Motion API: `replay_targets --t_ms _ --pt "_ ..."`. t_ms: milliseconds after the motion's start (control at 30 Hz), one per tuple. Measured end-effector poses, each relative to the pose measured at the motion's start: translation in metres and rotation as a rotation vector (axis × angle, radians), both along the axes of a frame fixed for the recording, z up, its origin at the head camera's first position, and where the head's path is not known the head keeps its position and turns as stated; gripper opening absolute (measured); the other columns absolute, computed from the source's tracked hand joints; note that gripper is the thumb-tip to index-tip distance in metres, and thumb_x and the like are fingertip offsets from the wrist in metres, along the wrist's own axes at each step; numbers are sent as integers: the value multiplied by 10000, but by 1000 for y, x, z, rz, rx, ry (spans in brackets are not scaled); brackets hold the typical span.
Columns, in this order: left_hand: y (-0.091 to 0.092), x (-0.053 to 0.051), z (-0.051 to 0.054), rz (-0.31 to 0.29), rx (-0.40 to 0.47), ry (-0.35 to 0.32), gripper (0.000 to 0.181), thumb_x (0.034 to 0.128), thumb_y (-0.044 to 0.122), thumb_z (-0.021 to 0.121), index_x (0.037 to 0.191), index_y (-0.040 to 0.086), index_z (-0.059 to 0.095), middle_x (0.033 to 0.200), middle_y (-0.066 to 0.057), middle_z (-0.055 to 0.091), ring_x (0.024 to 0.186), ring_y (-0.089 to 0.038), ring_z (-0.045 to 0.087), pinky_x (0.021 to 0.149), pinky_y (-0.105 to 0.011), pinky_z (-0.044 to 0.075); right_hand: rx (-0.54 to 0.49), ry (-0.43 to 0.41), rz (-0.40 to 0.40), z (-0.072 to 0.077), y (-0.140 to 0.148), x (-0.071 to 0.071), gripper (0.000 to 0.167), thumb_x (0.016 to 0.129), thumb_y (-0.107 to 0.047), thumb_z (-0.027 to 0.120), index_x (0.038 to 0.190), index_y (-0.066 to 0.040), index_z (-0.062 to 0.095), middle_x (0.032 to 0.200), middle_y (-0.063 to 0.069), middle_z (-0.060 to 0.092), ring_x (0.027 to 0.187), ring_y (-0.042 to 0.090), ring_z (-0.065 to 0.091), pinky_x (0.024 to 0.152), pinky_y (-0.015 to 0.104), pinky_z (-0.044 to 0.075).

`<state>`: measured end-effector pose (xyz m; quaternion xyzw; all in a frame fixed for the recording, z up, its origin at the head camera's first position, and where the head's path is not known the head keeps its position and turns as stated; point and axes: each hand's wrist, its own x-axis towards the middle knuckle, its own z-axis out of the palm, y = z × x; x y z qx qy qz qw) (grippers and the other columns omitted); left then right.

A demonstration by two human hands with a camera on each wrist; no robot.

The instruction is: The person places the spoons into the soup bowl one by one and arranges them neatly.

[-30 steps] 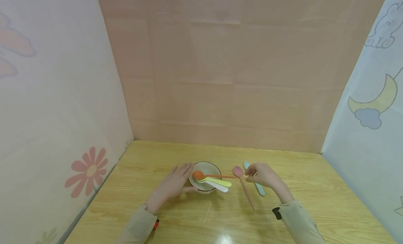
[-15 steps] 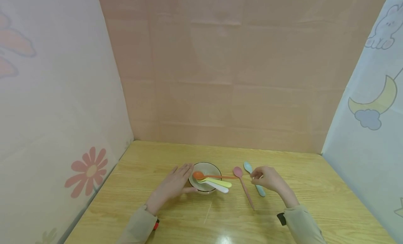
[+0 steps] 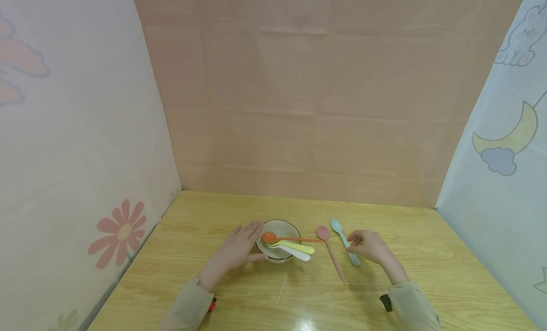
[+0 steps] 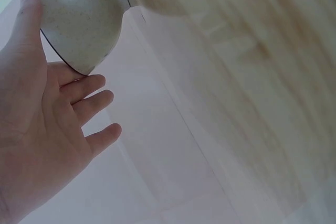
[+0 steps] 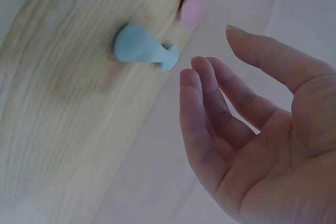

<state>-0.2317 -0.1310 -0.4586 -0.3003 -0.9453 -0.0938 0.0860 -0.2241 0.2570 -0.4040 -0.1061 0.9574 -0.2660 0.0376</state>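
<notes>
My left hand (image 3: 232, 250) rests against the left side of a beige bowl (image 3: 279, 225) with a dark rim. Its fingers lie fairly straight at the rim, and the thumb touches the near edge; the left wrist view shows the same contact on the bowl (image 4: 84, 19). Inside the bowl lean an orange spoon (image 3: 270, 237), a yellow spoon (image 3: 301, 248) and a white spoon (image 3: 299, 255), handles to the right. My right hand (image 3: 371, 247), fingers loosely bent and holding nothing, hovers beside a light blue spoon (image 3: 337, 225). In the right wrist view a gap separates the fingers from that blue spoon (image 5: 137, 45).
A pink spoon (image 3: 323, 233) lies on the wooden table (image 3: 239, 302) between the bowl and the blue spoon. The orange handle reaches across to its head. A pinkish-brown backdrop (image 3: 299, 108) stands behind the table, with pale printed walls on both sides.
My right hand has moved to the right, away from the pink spoon and the orange handle's end, baring more of the blue spoon. The left hand, bowl and spoons have stayed put.
</notes>
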Motion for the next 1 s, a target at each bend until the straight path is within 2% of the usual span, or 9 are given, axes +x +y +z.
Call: replay_targets --t_ms 167,400,533,1000 --pt "0 -1 0 1 -1 1 942 894 690 509 1542 31 324 1581 -134 394 1464 -326 392 1156 -578 368 -25 -18 -12 -4 4 -1 330 841 -133 748 1085 70 659 924 125 695 846 225 645 715 404 562" --pt "-1 -1 0 3 0 -21 939 900 686 501 1552 41 303 1591 -136 374 1477 -330 367 1170 -574 350 -15 -15 0 -14 12 -6 406 830 -178 746 1093 108 632 884 156 677 772 222 621 638 347 531" --pt "-1 0 1 8 0 -33 942 898 685 507 1554 43 297 1595 -131 369 1484 -324 357 1175 -568 347 -29 -56 -59 -17 11 -6 447 809 -176 761 1129 106 627 916 153 685 807 231 635 660 360 545" --pt "-1 -1 0 2 -27 -8 950 896 703 488 1549 37 308 1584 -135 388 1474 -312 377 1163 -555 372 -10 -96 -81 -26 10 -6 411 833 -138 758 1127 106 606 1006 216 675 877 260 653 703 397 586"
